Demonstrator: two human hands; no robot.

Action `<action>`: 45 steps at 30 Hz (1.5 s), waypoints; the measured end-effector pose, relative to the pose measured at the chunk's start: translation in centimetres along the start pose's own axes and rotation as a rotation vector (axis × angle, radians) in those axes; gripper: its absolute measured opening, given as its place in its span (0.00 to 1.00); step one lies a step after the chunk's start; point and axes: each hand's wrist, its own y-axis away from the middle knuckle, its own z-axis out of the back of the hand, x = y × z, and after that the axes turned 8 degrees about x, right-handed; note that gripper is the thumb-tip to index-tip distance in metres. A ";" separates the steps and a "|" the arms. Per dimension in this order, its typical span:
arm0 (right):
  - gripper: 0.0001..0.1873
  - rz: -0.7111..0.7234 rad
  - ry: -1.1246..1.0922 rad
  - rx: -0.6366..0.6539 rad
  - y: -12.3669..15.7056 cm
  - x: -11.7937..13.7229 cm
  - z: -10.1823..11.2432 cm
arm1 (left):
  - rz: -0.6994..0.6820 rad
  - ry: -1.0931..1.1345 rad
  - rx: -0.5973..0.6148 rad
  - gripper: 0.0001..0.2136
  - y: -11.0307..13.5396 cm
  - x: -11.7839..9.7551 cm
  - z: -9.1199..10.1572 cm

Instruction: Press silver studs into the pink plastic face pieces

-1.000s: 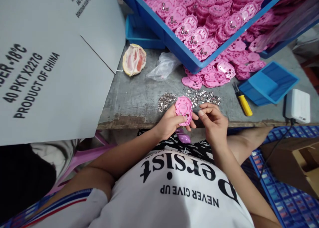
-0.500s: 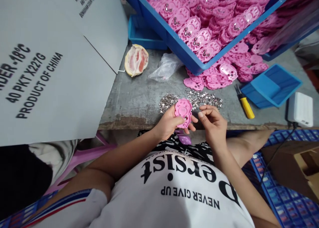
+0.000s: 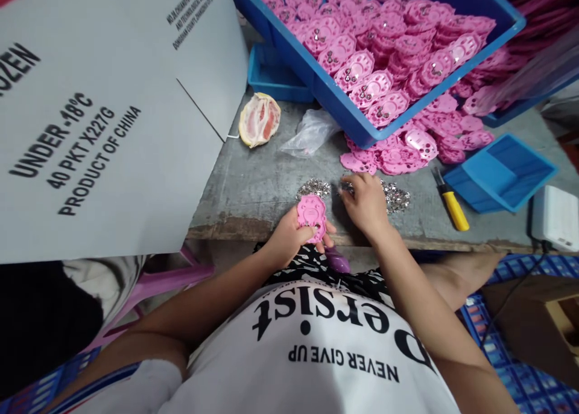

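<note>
My left hand (image 3: 286, 238) is closed on a pink plastic casing (image 3: 311, 211), its thumb pressed over the lower part by a small shiny metal piece. The casing's molded inner side faces up, just off the table's front edge. To its right, my right hand (image 3: 365, 204) reaches down to the small silvery metal pieces (image 3: 398, 198) on the table. Its fingers are bent and drawn together at the tips; what lies between them is too small to make out. Another heap of the metal pieces (image 3: 314, 187) sits behind the casing.
A large blue bin (image 3: 335, 103) full of pink casings stands at the back, with more casings (image 3: 398, 154) piled before it. Around are a small blue tray (image 3: 497, 172), yellow-handled screwdriver (image 3: 455, 210), white power bank (image 3: 558, 218), cut fruit (image 3: 259, 121), plastic bag (image 3: 310, 133) and large carton (image 3: 149, 160).
My right hand has moved left and forward from beside the casing to the metal pieces. My left hand, still holding the casing, has shifted slightly left and closer to my body. The view has shifted.
</note>
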 end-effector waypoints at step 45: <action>0.16 -0.412 -1.107 0.039 1.2 1.0 -1.0 | -0.124 -0.189 -0.308 0.20 -3.2 0.2 -1.1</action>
